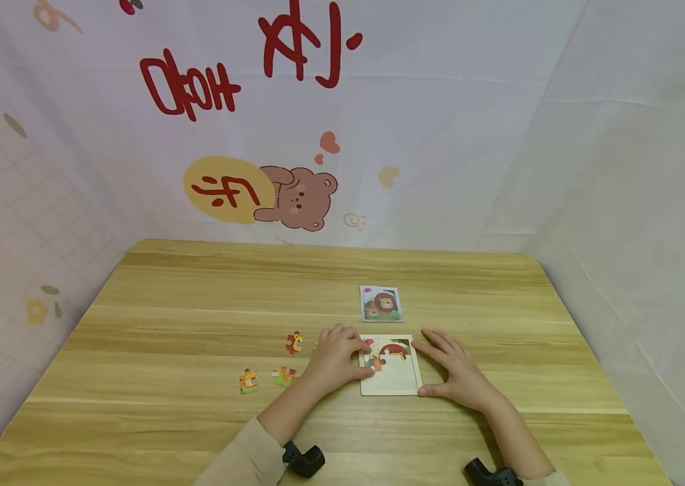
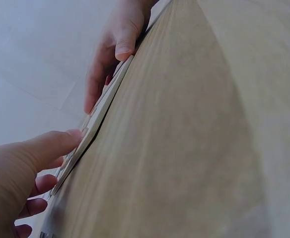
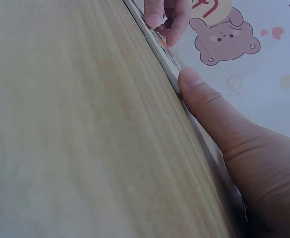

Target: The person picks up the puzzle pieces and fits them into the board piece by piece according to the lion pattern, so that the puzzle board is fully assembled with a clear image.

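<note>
A white puzzle board (image 1: pixel 392 382) lies flat on the wooden table (image 1: pixel 196 304), with a few lion-picture pieces seated in its top part. My left hand (image 1: pixel 336 358) rests at the board's left edge, its thumb against the edge and its fingertips pressing a piece (image 1: pixel 376 363) on the board. My right hand (image 1: pixel 454 370) lies flat beside the right edge, thumb at the near right corner. The left wrist view shows my left thumb (image 2: pixel 68 140) touching the thin board (image 2: pixel 100 115). In the right wrist view my right thumb (image 3: pixel 204 99) presses the board's edge (image 3: pixel 160 52).
A small lion reference card (image 1: pixel 381 304) lies just beyond the board. Three loose pieces lie left of my left hand: one (image 1: pixel 295 343) farther back, two (image 1: pixel 248 381) (image 1: pixel 284 376) nearer. White sheets with a bear print (image 1: pixel 299 197) wall the table on three sides.
</note>
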`<state>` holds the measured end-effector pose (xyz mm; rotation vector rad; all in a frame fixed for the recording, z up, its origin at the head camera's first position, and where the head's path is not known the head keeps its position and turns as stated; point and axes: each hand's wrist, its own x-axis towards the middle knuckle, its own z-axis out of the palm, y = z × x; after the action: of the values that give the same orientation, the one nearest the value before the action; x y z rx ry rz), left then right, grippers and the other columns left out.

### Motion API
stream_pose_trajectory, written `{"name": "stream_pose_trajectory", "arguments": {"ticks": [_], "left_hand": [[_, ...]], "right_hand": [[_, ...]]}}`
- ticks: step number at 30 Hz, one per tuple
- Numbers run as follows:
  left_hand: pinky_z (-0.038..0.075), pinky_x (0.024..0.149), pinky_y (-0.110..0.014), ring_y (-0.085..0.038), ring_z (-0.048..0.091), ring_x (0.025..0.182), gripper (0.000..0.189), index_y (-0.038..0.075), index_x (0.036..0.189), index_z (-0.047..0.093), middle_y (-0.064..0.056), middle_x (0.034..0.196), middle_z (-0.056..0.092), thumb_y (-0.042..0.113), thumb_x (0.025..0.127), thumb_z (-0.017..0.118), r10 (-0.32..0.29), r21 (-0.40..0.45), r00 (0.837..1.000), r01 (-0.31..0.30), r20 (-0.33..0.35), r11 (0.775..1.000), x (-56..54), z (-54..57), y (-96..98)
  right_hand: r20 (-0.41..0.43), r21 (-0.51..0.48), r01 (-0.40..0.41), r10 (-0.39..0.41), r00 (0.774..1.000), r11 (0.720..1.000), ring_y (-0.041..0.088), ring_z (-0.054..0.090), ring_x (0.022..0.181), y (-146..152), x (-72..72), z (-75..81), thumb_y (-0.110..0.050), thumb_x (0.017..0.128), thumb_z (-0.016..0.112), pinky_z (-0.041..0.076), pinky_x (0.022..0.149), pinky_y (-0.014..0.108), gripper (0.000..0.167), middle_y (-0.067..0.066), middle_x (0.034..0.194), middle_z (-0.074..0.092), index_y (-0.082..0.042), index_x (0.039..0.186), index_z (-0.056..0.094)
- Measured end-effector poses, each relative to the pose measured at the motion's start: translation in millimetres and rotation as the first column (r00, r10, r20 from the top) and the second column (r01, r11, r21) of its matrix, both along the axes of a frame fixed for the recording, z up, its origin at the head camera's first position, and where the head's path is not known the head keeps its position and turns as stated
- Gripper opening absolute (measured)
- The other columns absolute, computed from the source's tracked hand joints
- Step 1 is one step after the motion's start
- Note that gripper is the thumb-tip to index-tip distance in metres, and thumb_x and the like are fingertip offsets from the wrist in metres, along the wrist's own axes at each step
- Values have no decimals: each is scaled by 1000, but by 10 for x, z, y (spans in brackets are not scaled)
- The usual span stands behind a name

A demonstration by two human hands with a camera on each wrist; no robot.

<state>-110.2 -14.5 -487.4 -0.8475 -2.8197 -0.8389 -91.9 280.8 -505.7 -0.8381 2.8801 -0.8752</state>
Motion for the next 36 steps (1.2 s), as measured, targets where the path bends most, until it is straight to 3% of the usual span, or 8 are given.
{"name": "stream_pose_trajectory", "arguments": {"ticks": [13, 23, 29, 36], "left_hand": [[30, 77, -34, -10, 41, 85, 23, 25, 92, 78, 11, 88, 51, 42, 76, 79, 6, 52, 1000, -6, -8, 999, 15, -53, -35], [32, 80, -37, -11, 40, 84, 24, 23, 97, 78, 10, 89, 50, 39, 78, 78, 15, 55, 999, -13, -30, 998, 101, -57, -47], [35, 80, -38, -13, 48, 93, 28, 19, 100, 77, 8, 97, 58, 36, 77, 79, 38, 122, 998, -31, -52, 992, 144, -38, -171], [35, 84, -44, -17, 50, 94, 27, 13, 96, 77, 4, 95, 60, 25, 73, 84, 69, 221, 993, -47, -93, 974, 169, -3, -391]], "right_hand": [[-12, 3, -8, 9, 1000, 1000, 40, 19, 138, 1, -13, 1, -61, 69, 74, 11, 101, 66, 89, 12, 152, 30, -20, 143, 47], [-10, 12, -4, 4, 1000, 1000, 39, 19, 139, -1, -2, -9, -63, 68, 73, 10, 101, 66, 89, 12, 152, 30, -21, 143, 47], [-1, 8, -1, 1, 1000, 1000, 39, 18, 139, 2, 1, -14, -62, 69, 73, 10, 102, 65, 89, 11, 152, 30, -22, 143, 47], [4, 2, 0, 0, 1000, 1000, 39, 18, 139, -1, 2, -3, -62, 68, 74, 9, 102, 65, 89, 11, 152, 30, -21, 143, 48]]}}
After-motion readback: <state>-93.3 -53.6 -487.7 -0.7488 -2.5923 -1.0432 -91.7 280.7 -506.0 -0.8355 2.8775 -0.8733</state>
